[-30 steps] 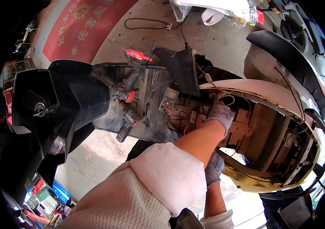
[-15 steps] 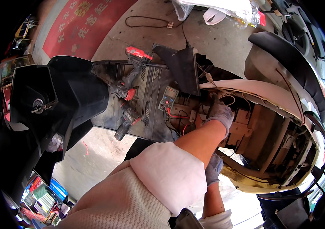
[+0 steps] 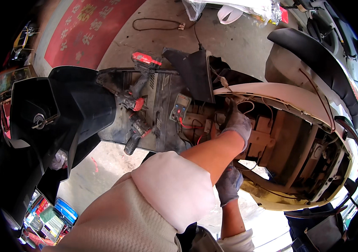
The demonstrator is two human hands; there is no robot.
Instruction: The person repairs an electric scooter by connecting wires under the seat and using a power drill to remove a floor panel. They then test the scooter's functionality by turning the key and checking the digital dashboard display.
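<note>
A scooter body with its seat off lies open, its white side panel (image 3: pixel 279 90) on the far side and yellow panel (image 3: pixel 271 200) on the near side. My left hand (image 3: pixel 238 125), in a grey glove, reaches into the body by the white panel's front end. Its fingers are bent together among wires; what they hold is hidden. My right hand (image 3: pixel 229 185), also gloved, is at the near edge of the body beneath my left forearm. Its fingertips are hidden. A multimeter (image 3: pixel 180 107) with red leads lies on the footboard, left of my left hand.
Two cordless power tools, one with a red battery (image 3: pixel 146 59), lie on the footboard (image 3: pixel 162 88). A loose black panel (image 3: pixel 193 73) rests at its far edge. The black seat (image 3: pixel 319 63) stands beyond the body. The front cowl (image 3: pixel 84 101) is at left.
The whole view has shifted slightly, so things sit a little further left. More of my right glove shows below my left forearm. My left hand stays by the wires.
</note>
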